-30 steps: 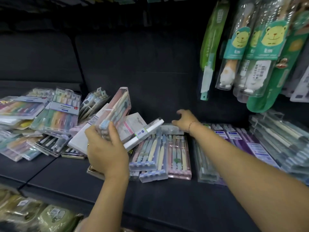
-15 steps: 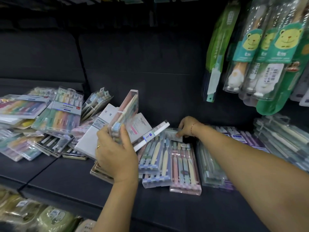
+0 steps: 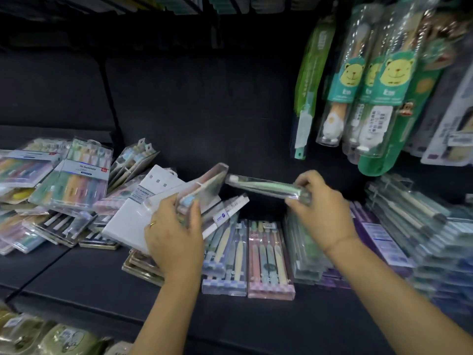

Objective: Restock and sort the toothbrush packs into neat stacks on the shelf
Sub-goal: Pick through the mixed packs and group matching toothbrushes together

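Observation:
My left hand (image 3: 174,237) grips a clear toothbrush pack (image 3: 207,188) with pink and white brushes, held tilted above the dark shelf (image 3: 89,275). My right hand (image 3: 320,208) pinches a clear pack with a green tint (image 3: 266,187) by its right end, lifted level above the shelf's back. Below the hands lie a blue-edged pack (image 3: 225,254) and a pink-edged pack (image 3: 268,257) flat side by side. A white box (image 3: 143,208) leans under my left hand.
A loose heap of pastel packs (image 3: 66,185) covers the shelf's left. Stacks of clear and purple packs (image 3: 409,231) stand at the right. Bear-label children's brushes (image 3: 378,98) hang above right. Green pouches (image 3: 51,339) lie on the lower shelf.
My right hand has picked up the green-tinted pack from the back of the shelf and raised it. My left hand has lifted its pack slightly and tilted it towards the right.

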Demonstrator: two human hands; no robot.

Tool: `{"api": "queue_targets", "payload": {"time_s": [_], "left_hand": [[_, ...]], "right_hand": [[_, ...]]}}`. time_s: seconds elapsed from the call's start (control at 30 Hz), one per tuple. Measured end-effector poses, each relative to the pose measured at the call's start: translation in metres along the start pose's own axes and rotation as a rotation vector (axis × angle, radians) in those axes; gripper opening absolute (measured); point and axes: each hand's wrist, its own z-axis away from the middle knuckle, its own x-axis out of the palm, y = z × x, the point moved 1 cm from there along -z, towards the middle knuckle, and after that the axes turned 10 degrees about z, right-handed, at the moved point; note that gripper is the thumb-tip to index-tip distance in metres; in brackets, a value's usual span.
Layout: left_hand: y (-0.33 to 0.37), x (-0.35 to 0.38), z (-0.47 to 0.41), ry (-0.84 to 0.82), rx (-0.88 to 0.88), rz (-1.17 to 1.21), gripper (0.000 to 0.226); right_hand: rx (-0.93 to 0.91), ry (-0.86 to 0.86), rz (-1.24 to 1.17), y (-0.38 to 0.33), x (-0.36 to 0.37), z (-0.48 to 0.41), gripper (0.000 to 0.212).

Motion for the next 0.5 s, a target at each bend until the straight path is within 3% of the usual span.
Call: {"api": "queue_targets", "payload": {"time_s": [0.2, 0.37, 0.5], "left_hand": [[0.000, 0.009, 0.022, -0.190, -0.041, -0.038, 0.029], [0.007, 0.017, 0.039, -0.295, 0.124, -0.103, 0.038], [0.003, 0.025, 0.052, -0.428, 0.259, -0.215, 0.064]], "right_hand": [[0.167, 0.143, -0.198, 0.057, -0.021, 0.098, 0.048], [0.216, 0.237, -0.250, 0.071, -0.023, 0.127, 0.052], [0.265, 0.191, -0.316, 0.075, -0.028, 0.134, 0.045]]}}
